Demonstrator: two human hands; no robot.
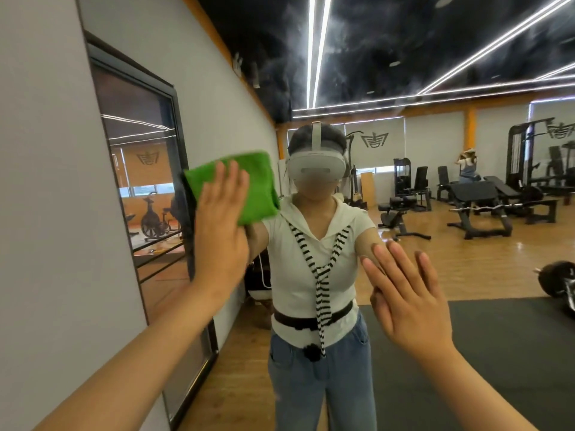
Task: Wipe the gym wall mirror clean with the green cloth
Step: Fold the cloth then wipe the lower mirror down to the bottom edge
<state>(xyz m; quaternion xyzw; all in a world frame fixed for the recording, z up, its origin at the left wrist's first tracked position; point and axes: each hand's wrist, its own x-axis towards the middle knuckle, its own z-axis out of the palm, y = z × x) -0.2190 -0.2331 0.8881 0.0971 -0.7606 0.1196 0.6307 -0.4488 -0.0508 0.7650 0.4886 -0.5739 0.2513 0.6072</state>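
**Two flat hands on a gym mirror, one pressing a green cloth**

A person stands close to a large wall mirror (451, 269), both bare arms stretched forward. The left hand (222, 219) lies flat with straight fingers, pressing a folded green cloth (259, 181) against the glass at about head height, in the upper left of the view. It grips nothing; the palm simply pins the cloth to the mirror. The right hand (407, 303) is also spread flat and relaxed, lower and to the right, with its fingertips meeting their own reflection on the glass.

The mirror shows the person in a white headset (315, 169), white top, striped tie and blue jeans. Behind the person it shows black weight benches (479, 209), a wooden floor (485, 269) and a black mat (510, 353).
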